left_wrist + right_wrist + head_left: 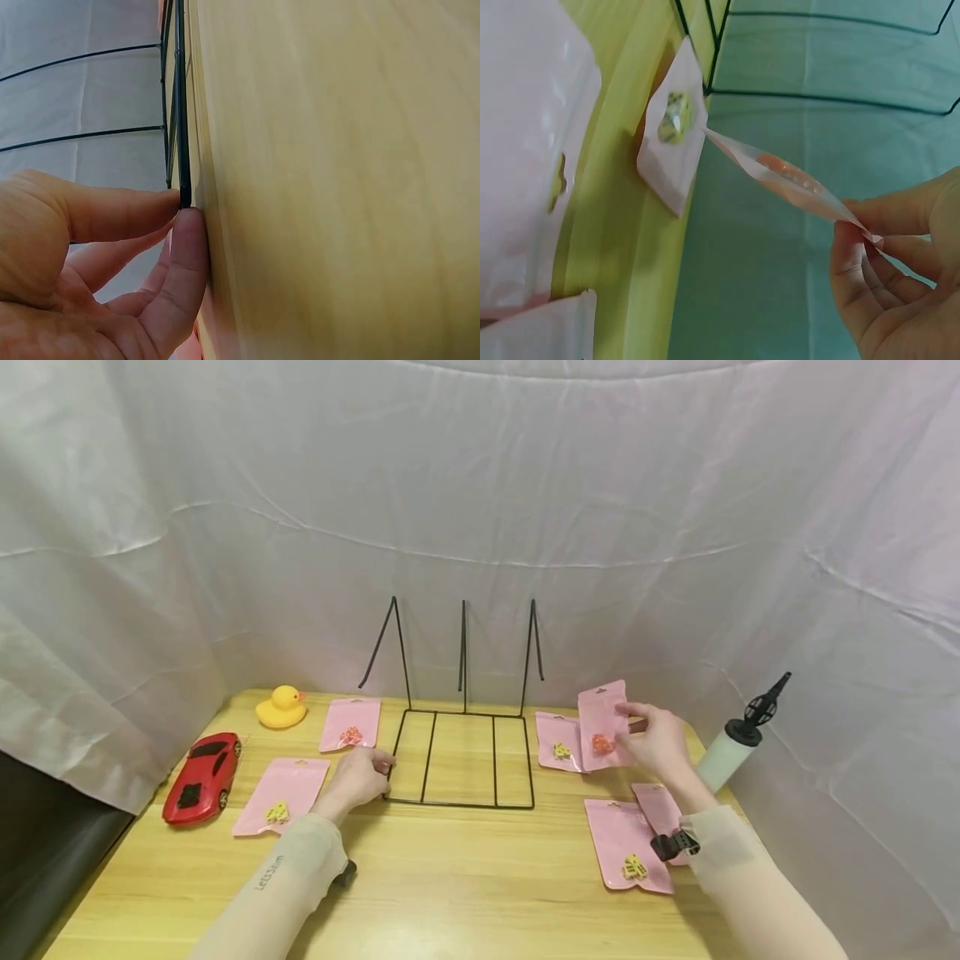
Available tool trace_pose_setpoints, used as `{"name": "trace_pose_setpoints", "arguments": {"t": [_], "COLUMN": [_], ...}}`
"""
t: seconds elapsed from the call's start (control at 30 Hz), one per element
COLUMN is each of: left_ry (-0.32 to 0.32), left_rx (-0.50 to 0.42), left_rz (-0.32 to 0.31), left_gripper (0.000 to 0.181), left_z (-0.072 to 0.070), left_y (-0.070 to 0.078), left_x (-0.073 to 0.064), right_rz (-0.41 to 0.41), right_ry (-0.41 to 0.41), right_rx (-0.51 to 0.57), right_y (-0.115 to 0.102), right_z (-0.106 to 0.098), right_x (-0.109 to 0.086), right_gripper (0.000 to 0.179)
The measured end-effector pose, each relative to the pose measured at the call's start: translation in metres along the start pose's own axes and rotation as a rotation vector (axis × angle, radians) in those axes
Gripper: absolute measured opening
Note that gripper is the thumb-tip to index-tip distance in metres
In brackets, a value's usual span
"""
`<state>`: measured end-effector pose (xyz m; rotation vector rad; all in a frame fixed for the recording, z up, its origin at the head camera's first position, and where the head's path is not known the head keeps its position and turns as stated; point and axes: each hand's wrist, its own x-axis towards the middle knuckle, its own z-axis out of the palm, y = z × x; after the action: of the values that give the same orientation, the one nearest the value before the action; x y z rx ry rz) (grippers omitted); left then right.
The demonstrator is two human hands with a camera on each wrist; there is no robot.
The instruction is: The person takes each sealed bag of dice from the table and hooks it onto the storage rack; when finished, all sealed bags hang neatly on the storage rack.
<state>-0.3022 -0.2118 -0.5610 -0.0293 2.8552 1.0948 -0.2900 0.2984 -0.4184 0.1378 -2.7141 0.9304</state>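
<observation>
The right hand [656,739] pinches the side edge of a pink zip pouch [596,714] with orange-red dice inside. This pouch is raised and tilted, overlapping a flat pink pouch [550,731] with yellow dice beside the rack. In the right wrist view the held pouch [780,180] appears nearly edge-on between thumb and fingers. At the front left corner of a black wire display rack [459,804], the left hand [358,781] pinches the wire. Its thumb and fingertip meet at the wire's end [184,180] in the left wrist view. Three hooked prongs rise at the rack's back, bare.
Left of the rack lie pink pouches with red dice [351,717] and yellow dice [288,781], a rubber duck [281,708] and a red toy car [201,781]. At right are two overlapping pouches [611,831] and a hand pump [727,752]. White cloth [480,468] hangs behind.
</observation>
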Motion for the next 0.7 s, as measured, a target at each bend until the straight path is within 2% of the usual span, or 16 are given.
{"name": "trace_pose_setpoints", "arguments": {"t": [0.23,0.47,0.7], "left_ry": [-0.003,-0.007,-0.002], "left_rx": [-0.007,-0.016,-0.019], "left_rz": [-0.011,-0.023,-0.007], "left_gripper": [0.058,0.059,0.06], "left_z": [-0.004,-0.002,-0.004], "left_y": [0.008,0.006,0.008], "left_x": [-0.006,-0.003,-0.006], "right_rz": [-0.01,-0.042,-0.09], "right_ry": [-0.034,-0.077,-0.088], "right_rx": [0.092,0.218,0.324], "right_y": [-0.008,-0.007,-0.011], "right_z": [0.001,0.007,0.012], "right_x": [-0.017,-0.031,-0.046], "right_gripper": [0.052,0.05,0.048]}}
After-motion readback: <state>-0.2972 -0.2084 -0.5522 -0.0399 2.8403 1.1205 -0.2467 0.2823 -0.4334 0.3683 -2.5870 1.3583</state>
